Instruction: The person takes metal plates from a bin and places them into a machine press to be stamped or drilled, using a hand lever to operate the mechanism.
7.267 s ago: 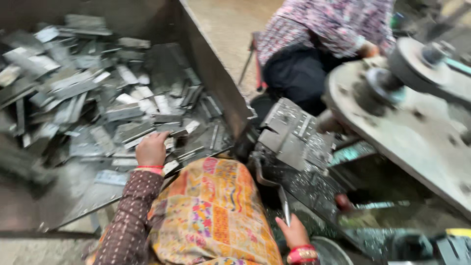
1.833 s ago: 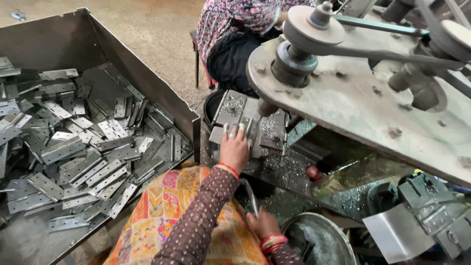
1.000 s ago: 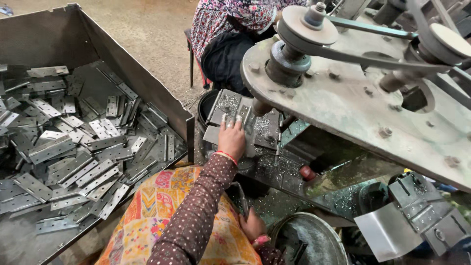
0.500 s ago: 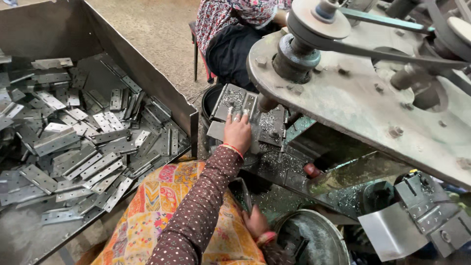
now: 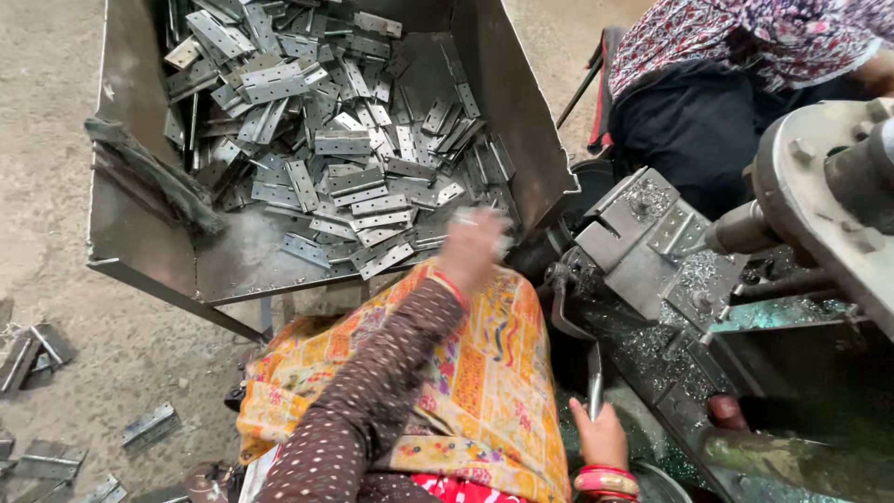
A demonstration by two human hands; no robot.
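My left hand (image 5: 473, 246) is blurred in motion at the near right corner of a grey metal bin (image 5: 140, 233) full of flat steel hinge plates (image 5: 346, 177). Something pale shows at its fingertips, too smeared to tell what. The brown dotted sleeve runs back over a yellow patterned cloth (image 5: 466, 373) on my lap. My right hand (image 5: 601, 436), with red bangles at the wrist, grips the thin metal lever handle (image 5: 593, 380) low beside the machine. The machine's grey clamping fixture (image 5: 643, 237), dusted with metal chips, sits to the right of my left hand.
Another person in a patterned top (image 5: 745, 47) sits at the far side of the machine. A large steel wheel and shaft (image 5: 829, 186) overhang on the right. Loose hinge plates (image 5: 149, 427) lie on the concrete floor at lower left. A dark rag (image 5: 149, 172) drapes the bin's left wall.
My left hand has left the machine's fixture and swung left to the bin's corner. The view has turned left toward the bin. My right hand stays on the lever.
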